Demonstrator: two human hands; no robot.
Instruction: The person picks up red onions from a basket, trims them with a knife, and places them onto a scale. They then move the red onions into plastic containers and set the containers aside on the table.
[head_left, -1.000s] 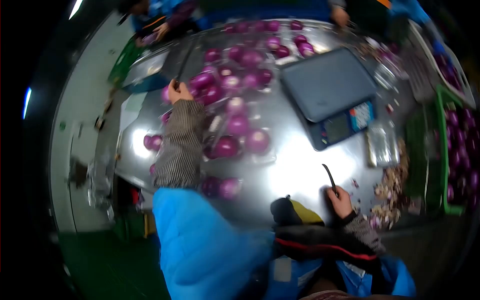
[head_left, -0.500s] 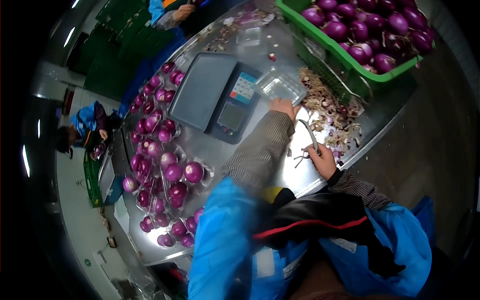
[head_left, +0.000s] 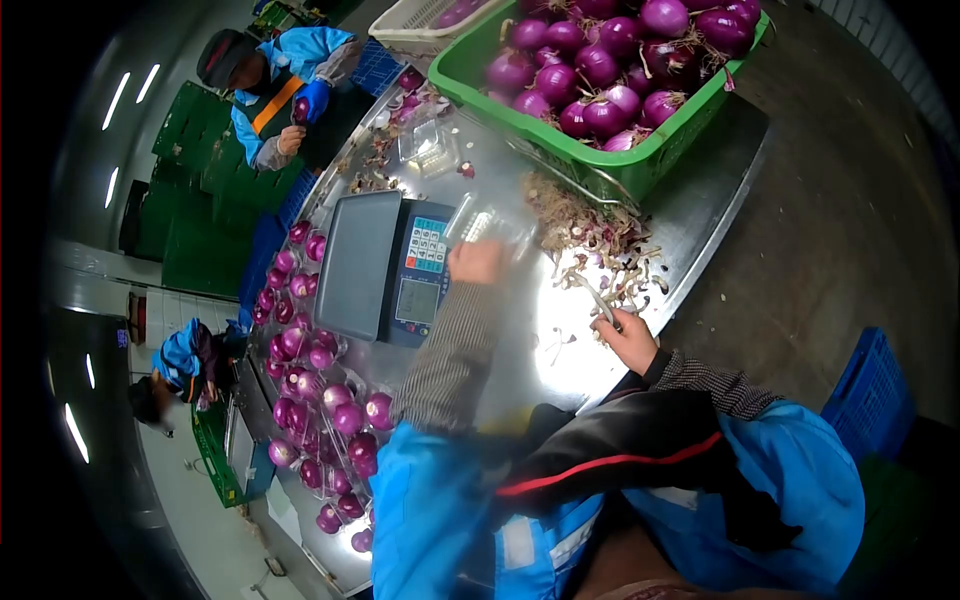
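Note:
My left hand [head_left: 475,262], smeared by motion, is at the near edge of a clear plastic tray [head_left: 490,222] and appears to grip it. The tray is blurred too, right beside the keypad of a grey weighing scale [head_left: 355,265]. My right hand [head_left: 628,340] is closed around a curved grey tool [head_left: 597,297], whose exact kind I cannot make out. Its end points into the heap of onion skins and roots [head_left: 590,225]. Left of the scale, many red onions [head_left: 345,417] lie in clear trays.
A green crate [head_left: 590,155] full of red onions stands at the far right of the metal table [head_left: 520,365], with a white basket [head_left: 410,35] behind. Another clear tray [head_left: 428,148] lies beyond the scale. One co-worker [head_left: 275,95] handles an onion; another person [head_left: 180,365] is at left. A blue crate [head_left: 870,395] is at right.
My view has shifted, bringing the far co-worker into sight. My left hand has moved left towards the scale, with the tray still at it. My right hand keeps the tool, now lower and partly hidden.

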